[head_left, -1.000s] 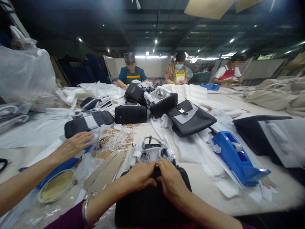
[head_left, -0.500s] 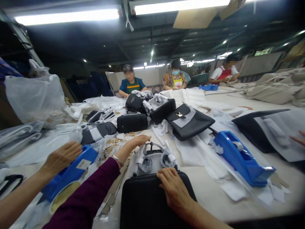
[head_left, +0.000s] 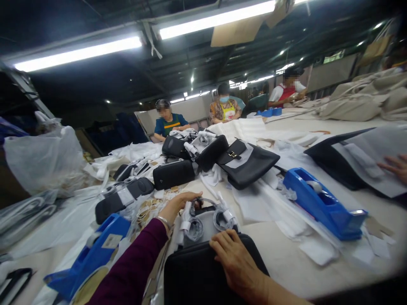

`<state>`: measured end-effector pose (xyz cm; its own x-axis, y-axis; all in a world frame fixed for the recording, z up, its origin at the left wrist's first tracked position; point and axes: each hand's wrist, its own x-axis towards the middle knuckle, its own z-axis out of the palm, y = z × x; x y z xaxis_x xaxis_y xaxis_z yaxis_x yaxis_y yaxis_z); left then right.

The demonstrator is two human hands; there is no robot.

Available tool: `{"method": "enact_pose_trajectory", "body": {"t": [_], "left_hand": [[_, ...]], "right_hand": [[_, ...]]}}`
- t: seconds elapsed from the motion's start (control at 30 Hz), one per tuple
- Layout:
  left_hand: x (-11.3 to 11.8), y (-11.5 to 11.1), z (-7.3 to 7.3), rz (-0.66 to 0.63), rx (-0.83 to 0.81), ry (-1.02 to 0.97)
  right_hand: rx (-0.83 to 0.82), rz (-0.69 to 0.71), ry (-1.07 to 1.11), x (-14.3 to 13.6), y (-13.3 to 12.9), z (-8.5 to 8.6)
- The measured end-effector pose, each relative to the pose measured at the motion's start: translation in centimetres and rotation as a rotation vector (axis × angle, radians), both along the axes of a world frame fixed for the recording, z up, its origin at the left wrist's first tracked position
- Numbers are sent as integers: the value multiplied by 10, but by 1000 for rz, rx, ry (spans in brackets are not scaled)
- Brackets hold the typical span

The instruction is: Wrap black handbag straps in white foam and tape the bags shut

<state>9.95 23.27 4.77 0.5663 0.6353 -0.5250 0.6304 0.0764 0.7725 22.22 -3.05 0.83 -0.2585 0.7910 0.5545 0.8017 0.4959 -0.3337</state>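
Note:
A black bag (head_left: 197, 271) lies right in front of me with its top edge facing away. Its strap or handle parts (head_left: 193, 228) are coiled in clear film with white wrapping. My left hand (head_left: 179, 205), in a purple sleeve with a bracelet at the wrist, has its fingers closed at the bag's wrapped handle (head_left: 208, 201). Over the upper edge of the bag, my right hand (head_left: 233, 254) is bent, fingers together and pressing on the black surface; its thumb is hidden.
Blue tape dispensers stand left (head_left: 92, 254) and right (head_left: 321, 203). Black bags (head_left: 173, 174) are piled beyond, with a buckled black bag (head_left: 248, 163) beside them. At the right edge a co-worker's hand (head_left: 396, 167) touches white sheeting. Several people sit across the table.
My left hand has come down onto the handle. Another bare arm by the left dispenser has gone out of view. My view has tilted; my right hand stays on the bag.

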Motion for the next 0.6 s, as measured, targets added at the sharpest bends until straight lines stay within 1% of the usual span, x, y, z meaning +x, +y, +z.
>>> {"method": "enact_pose_trajectory", "body": {"t": [0.1, 0.2, 0.3, 0.37, 0.5, 0.6], "left_hand": [[0, -6, 2, -34, 69, -27], [1, -5, 3, -36, 234, -57], [6, 6, 7, -25, 461, -81], [9, 15, 10, -42, 590, -81], [14, 28, 14, -102, 769, -16], [14, 31, 10, -120, 881, 75]], "right_hand": [[1, -5, -1, 0, -1, 1], [-13, -4, -10, 1, -1, 2], [-19, -1, -22, 1, -1, 3], [-16, -2, -23, 1, -1, 3], [1, -6, -30, 1, -1, 3], [1, -9, -33, 2, -1, 5]]}}
